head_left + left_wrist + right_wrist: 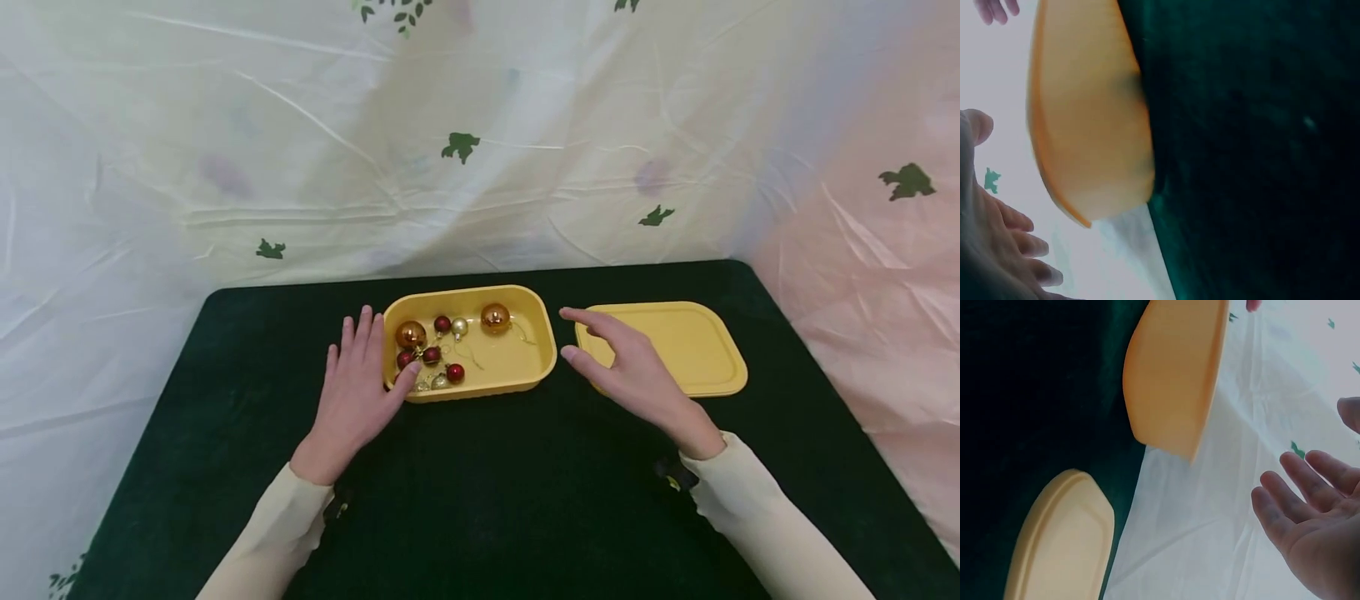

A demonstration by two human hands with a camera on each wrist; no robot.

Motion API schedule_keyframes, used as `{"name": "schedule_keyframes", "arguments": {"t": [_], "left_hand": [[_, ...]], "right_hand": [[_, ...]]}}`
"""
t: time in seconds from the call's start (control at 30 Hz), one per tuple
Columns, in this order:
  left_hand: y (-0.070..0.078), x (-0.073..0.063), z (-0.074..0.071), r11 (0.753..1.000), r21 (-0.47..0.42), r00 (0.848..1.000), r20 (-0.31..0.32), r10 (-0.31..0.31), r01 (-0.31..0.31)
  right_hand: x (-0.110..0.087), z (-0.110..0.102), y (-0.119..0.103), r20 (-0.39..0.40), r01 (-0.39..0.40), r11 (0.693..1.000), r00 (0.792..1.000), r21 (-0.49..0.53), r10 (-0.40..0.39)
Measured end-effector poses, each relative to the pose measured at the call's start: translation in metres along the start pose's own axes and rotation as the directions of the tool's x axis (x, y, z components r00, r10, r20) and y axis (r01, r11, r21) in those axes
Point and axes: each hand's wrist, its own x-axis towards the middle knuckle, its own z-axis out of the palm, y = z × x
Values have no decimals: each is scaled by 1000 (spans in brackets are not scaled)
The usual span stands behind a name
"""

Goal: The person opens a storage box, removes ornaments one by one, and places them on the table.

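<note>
Between left hand (358, 385) and right hand (636, 367) sits 1 yellow box (501, 364).

From above, a hand could reach into the open yellow box (480, 390) most easily at its front right, since ornaments (455, 373) crowd the left half and a copper ball (495, 318) sits toward the back. The left hand (358, 383) obstructs the left end; the right hand (637, 375) overhangs the gap beside the lid (682, 350). Nearer the person, green cloth (510, 500) leaves passage between the sleeves (772, 508). A curtain (525, 208) bars the back.

An open yellow tub (517, 363) of baubles (495, 318) sits beside a lid (675, 346).
</note>
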Motion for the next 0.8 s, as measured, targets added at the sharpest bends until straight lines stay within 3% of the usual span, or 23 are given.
{"name": "schedule_keyframes", "arguments": {"t": [0.27,0.6,0.8], "left_hand": [[-12,6,7,998,1,992,114,-57,57],[-18,10,10,999,-1,991,121,-47,47],[-21,11,12,999,5,991,126,-38,38]], "right_hand": [[25,20,-10,35,58,995,998,-79,-56],[51,40,-17,70,67,990,996,-126,-58],[69,48,-15,71,89,992,994,-92,-83]]}}
